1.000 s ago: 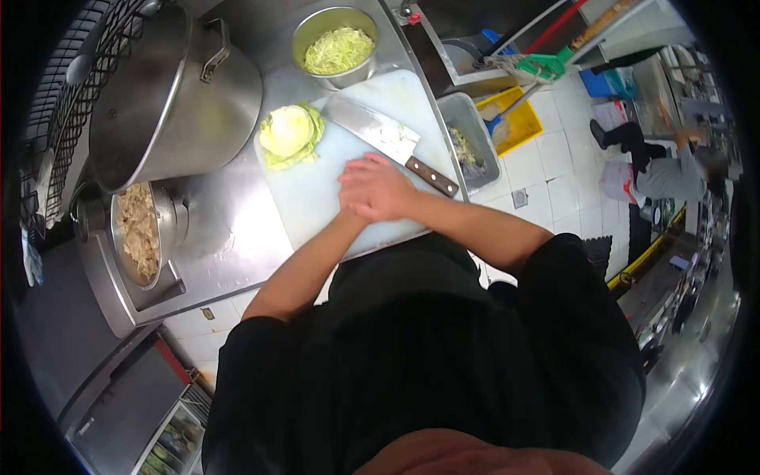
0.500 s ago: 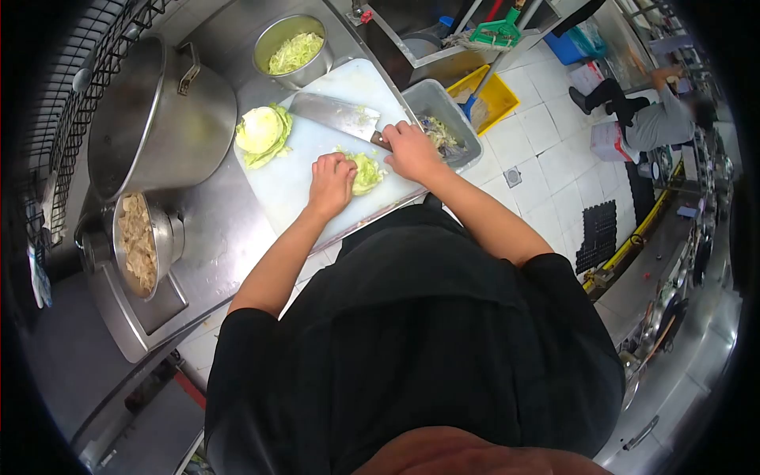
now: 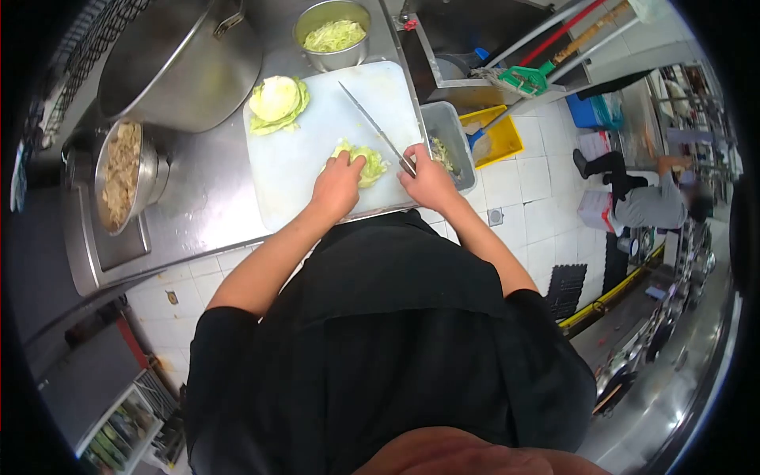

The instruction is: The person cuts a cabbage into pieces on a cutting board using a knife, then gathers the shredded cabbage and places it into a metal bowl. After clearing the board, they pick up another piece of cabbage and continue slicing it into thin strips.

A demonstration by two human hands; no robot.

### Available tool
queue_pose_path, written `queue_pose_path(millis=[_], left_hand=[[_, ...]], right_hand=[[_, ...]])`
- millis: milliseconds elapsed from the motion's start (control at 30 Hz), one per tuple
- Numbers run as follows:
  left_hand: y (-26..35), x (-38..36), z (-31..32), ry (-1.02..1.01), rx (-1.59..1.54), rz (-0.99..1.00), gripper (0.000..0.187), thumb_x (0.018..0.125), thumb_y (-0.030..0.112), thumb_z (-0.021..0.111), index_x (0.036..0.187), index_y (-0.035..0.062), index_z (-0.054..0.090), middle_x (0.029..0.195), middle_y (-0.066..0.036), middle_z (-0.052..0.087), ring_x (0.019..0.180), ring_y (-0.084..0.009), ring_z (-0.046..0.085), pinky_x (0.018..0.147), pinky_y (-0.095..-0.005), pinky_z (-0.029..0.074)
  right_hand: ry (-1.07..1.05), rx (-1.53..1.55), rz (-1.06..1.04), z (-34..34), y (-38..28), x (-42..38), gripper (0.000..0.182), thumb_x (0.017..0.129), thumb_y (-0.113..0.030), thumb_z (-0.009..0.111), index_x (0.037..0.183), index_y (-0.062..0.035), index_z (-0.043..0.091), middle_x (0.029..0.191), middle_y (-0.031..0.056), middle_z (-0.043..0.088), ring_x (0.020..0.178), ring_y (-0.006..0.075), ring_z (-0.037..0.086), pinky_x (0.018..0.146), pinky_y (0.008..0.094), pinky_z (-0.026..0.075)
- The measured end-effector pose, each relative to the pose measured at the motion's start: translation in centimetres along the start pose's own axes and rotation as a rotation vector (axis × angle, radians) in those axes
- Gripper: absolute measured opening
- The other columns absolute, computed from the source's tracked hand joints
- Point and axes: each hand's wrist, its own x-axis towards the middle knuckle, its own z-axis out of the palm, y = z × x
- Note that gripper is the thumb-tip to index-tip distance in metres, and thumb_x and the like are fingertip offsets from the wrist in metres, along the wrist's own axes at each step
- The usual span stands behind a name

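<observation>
My right hand (image 3: 428,177) is wrapped round the handle of a large knife (image 3: 372,120), whose blade stands nearly edge-on over the right part of the white cutting board (image 3: 277,178). Bent fingers of my left hand (image 3: 339,184) press on a piece of cabbage (image 3: 370,168) near the board's front edge. At the board's back left lies a larger cut cabbage portion (image 3: 278,101) with its pale side up. Behind the board, a steel pot (image 3: 339,57) holds shredded cabbage (image 3: 335,36).
A large stockpot (image 3: 194,75) and a bowl of pale brown food (image 3: 121,178) stand at left. Right of the board are a grey bin (image 3: 467,146) and a yellow container (image 3: 507,138). Another person (image 3: 653,206) sits at far right.
The view has shifted. The knife has turned from lying flat on the board to nearly edge-on, its handle still in my right hand. My left hand stays on the cabbage piece.
</observation>
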Motion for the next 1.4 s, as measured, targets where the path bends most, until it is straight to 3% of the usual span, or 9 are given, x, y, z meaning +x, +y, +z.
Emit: queue_pose_path(millis=[67,100,433,533,600,767,967,1067,1400], left_hand=[[-0.5,0.9,0.4,-0.033,-0.048,-0.004,0.036,0.081,0.0,0.059,0.116,0.0091,0.056,0.108,-0.019,0.055,0.102,-0.0378,0.056,0.084,-0.045,0.047],[-0.6,1.3,0.0,-0.076,-0.088,-0.013,0.038,0.08,-0.001,0.058,0.117,0.0091,0.055,0.107,-0.02,0.054,0.099,-0.0398,0.058,0.082,-0.0455,0.049],[-1.5,5.0,-1.8,-0.359,-0.15,0.007,0.042,0.08,0.0,0.055,0.12,0.0089,0.052,0.104,-0.022,0.062,0.102,-0.0389,0.058,0.086,-0.0454,0.047],[-1.6,4.9,-1.9,-0.347,-0.186,0.026,0.043,0.079,-0.001,0.052,0.121,0.0093,0.051,0.104,-0.022,0.063,0.103,-0.0381,0.059,0.086,-0.045,0.047],[-1.7,5.0,-1.7,-0.351,-0.187,0.035,0.042,0.079,-0.001,0.052,0.121,0.009,0.051,0.105,-0.022,0.063,0.103,-0.0381,0.059,0.086,-0.045,0.048],[-2.3,4.9,-1.2,-0.316,-0.193,0.07,0.042,0.079,0.0,0.053,0.12,0.008,0.051,0.105,-0.021,0.063,0.103,-0.0378,0.06,0.085,-0.0448,0.048],[-2.8,4.8,-0.6,-0.297,-0.216,0.081,0.041,0.079,-0.001,0.053,0.119,0.0073,0.049,0.106,-0.02,0.063,0.103,-0.0378,0.06,0.086,-0.0441,0.048],[-3.1,4.9,0.2,-0.259,-0.22,0.106,0.035,0.081,0.002,0.058,0.115,0.0067,0.049,0.104,-0.019,0.062,0.102,-0.0375,0.06,0.084,-0.0446,0.05],[-2.7,5.2,-0.9,-0.25,-0.284,0.029,0.027,0.077,-0.001,0.05,0.102,0.0061,0.048,0.093,-0.022,0.064,0.094,-0.0423,0.059,0.077,-0.0494,0.046]], right_hand=[[0.076,-0.075,-0.097,0.9,-0.3,-0.7,0.041,0.086,-0.019,0.061,0.12,-0.0064,0.043,0.085,0.0224,0.065,0.082,0.0431,0.064,0.074,0.0494,0.049],[0.017,-0.136,-0.021,0.8,-1.4,-1.0,0.031,0.09,-0.019,0.058,0.113,-0.0047,0.046,0.087,0.0239,0.066,0.085,0.0455,0.063,0.075,0.0529,0.048],[-0.173,-0.38,0.04,-0.5,-5.0,-2.3,0.024,0.091,-0.017,0.052,0.105,-0.0004,0.043,0.087,0.0264,0.066,0.083,0.0453,0.064,0.073,0.0544,0.049],[-0.171,-0.41,0.085,1.5,-4.3,-1.9,0.024,0.091,-0.017,0.052,0.105,0.0005,0.043,0.087,0.0272,0.065,0.082,0.0462,0.063,0.073,0.0544,0.049],[-0.048,-0.371,-0.02,2.8,-3.6,-0.4,0.025,0.09,-0.016,0.053,0.105,0.001,0.043,0.086,0.0277,0.065,0.083,0.0461,0.063,0.074,0.0541,0.049],[-0.169,-0.419,0.057,-0.4,-6.2,-2.0,0.025,0.089,-0.015,0.055,0.104,0.0013,0.043,0.086,0.028,0.065,0.085,0.0448,0.064,0.075,0.0531,0.049],[-0.097,-0.4,0.059,2.0,-4.9,0.0,0.026,0.089,-0.015,0.055,0.105,0.0008,0.043,0.087,0.028,0.065,0.087,0.046,0.063,0.076,0.0536,0.049],[-0.14,-0.381,0.074,0.3,-6.1,-1.6,0.027,0.088,-0.015,0.056,0.105,0.0007,0.042,0.09,0.0288,0.065,0.088,0.0467,0.063,0.078,0.0539,0.049],[-0.147,-0.288,0.096,1.4,-5.2,-2.7,0.025,0.089,-0.013,0.053,0.104,0.0027,0.041,0.087,0.0311,0.063,0.088,0.0487,0.061,0.078,0.0543,0.048]])
